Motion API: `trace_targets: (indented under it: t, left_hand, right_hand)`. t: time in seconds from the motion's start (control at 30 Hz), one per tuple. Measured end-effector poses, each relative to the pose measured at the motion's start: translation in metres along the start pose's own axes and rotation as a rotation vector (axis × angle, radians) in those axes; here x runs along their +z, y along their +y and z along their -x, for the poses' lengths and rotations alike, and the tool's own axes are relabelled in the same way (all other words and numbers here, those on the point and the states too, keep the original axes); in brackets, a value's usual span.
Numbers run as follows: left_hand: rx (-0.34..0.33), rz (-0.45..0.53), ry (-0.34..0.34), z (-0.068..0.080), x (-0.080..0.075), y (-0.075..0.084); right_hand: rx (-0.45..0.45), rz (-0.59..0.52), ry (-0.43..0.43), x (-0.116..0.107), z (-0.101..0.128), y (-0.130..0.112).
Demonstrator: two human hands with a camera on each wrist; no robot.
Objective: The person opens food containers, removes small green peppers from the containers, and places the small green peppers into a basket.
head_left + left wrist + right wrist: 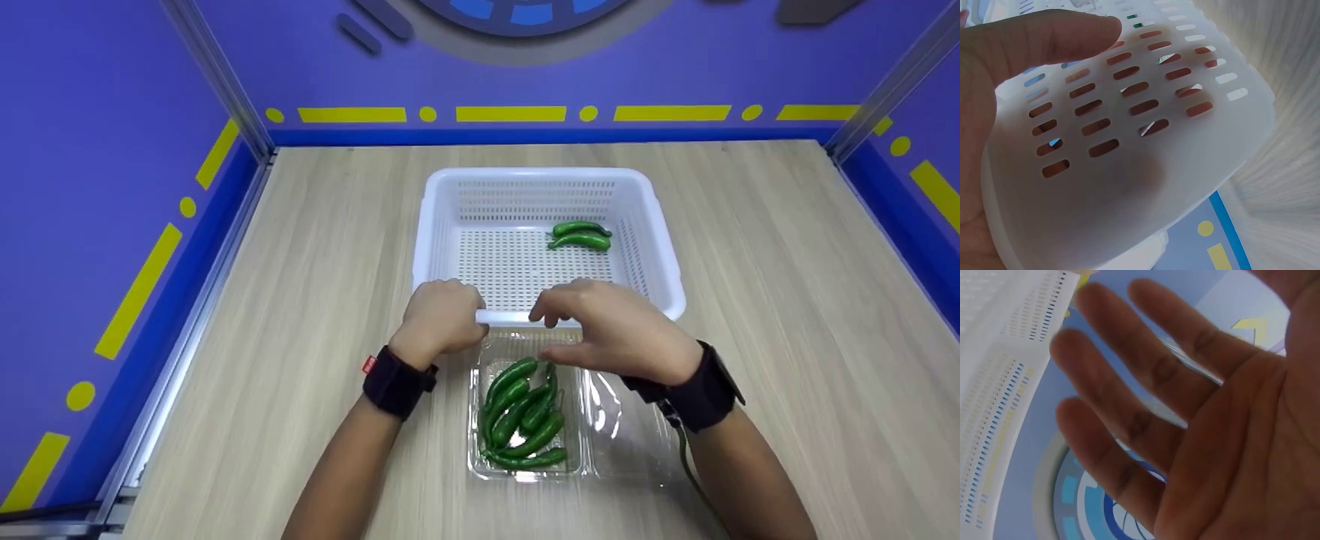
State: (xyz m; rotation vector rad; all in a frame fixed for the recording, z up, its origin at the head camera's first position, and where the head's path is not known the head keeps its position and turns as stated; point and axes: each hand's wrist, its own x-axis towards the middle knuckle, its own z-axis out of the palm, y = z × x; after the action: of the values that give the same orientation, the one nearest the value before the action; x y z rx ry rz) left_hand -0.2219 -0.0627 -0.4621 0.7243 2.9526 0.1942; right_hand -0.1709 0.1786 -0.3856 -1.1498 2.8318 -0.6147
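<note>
A white perforated plastic basket [435,225] stands at the middle of the table, with two green chili peppers [579,241] lying on its floor at the right. My left hand [442,319] grips the basket's near rim at the left. In the left wrist view its thumb [1067,36] lies against one side of the perforated wall, and its fingers show through the slots. Over the right part of that rim hovers my right hand [622,334], fingers apart and palm [1224,461] empty. Directly below, a clear plastic clamshell box [576,420] holds several green chili peppers [521,420].
The box's transparent lid [630,442] lies folded out to the right, partly beneath my right forearm. Purple panels [525,82] with yellow markings wall the wooden table [337,247] at the back and sides. A thin cable [694,472] runs from the right wristband.
</note>
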Motion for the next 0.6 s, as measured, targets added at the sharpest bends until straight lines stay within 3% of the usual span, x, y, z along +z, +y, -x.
trace_targets:
  t: [0.27,0.6]
  left_hand:
    - [-0.014,0.015,-0.022,-0.001,-0.001,0.001]
    - [0.003,-0.019,0.013,-0.001,0.001,0.0]
  right_hand:
    - [-0.052,0.024,-0.073,0.012,-0.002,-0.007]
    - [-0.039,0.04,-0.186,0.028,-0.005,-0.011]
